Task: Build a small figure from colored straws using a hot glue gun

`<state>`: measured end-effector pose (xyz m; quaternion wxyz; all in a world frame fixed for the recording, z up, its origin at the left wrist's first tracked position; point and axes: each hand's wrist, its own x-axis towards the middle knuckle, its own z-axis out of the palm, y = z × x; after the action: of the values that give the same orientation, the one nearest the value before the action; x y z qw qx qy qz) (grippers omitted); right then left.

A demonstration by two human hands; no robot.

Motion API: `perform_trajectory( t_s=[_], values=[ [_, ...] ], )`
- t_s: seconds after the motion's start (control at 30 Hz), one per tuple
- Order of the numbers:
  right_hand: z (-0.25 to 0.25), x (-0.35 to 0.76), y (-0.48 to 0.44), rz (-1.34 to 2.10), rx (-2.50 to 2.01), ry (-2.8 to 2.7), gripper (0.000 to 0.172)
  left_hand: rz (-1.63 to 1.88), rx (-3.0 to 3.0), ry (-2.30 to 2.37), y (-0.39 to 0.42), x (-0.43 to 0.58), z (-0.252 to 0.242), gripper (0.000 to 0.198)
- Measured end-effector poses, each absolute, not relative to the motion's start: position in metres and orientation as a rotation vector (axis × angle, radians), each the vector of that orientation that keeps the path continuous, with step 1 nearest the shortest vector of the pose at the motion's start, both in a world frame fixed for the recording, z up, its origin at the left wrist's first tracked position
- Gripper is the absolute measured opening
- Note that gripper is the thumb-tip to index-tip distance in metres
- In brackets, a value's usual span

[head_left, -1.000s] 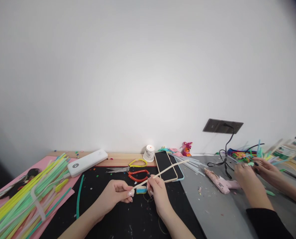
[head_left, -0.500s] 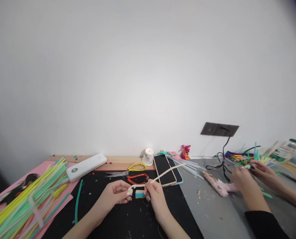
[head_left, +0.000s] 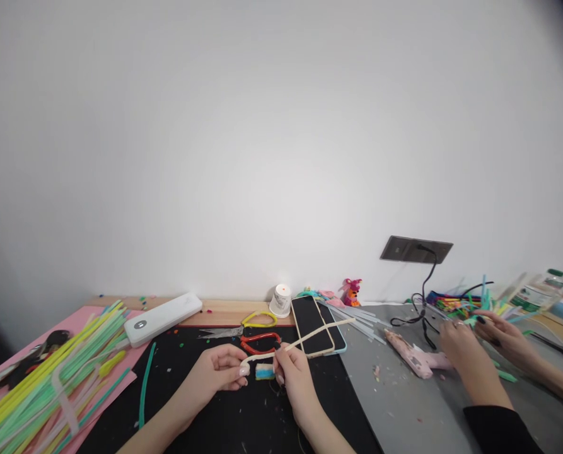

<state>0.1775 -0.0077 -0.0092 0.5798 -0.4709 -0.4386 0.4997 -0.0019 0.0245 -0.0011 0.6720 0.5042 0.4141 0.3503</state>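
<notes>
A cream pipe cleaner (head_left: 323,328) runs between my two hands above the black mat. At its rolled-up end, my left hand (head_left: 219,371) pinches it between thumb and fingers. My right hand (head_left: 294,378) grips the same stem further along, and its long free end sticks out to the upper right over a phone (head_left: 313,323). Between the hands a small blue, cream and yellow striped piece (head_left: 265,372) lies on the mat. Just beyond are scissors with red and yellow handles (head_left: 261,343).
Pipe cleaners (head_left: 68,378) in a bundle and a white oblong device (head_left: 164,317) lie left. A white paper cup (head_left: 280,301) stands by the wall. On the right are a pink glue gun (head_left: 416,357), a black cable (head_left: 423,302) and a co-worker's hands (head_left: 470,353).
My hands hold nearly the same pose on the pipe cleaner, with its free end slightly lower. The whole view has shifted a little. The co-worker's hands have moved slightly.
</notes>
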Motion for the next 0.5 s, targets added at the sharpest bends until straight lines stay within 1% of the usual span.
perform_trajectory(
  t_s=[0.5],
  values=[
    [-0.0093,0.1766,-0.0081,1.105,-1.141,-1.083,0.042,0.909,1.095,0.962,0.025,-0.0027,-0.0005,0.041]
  ],
)
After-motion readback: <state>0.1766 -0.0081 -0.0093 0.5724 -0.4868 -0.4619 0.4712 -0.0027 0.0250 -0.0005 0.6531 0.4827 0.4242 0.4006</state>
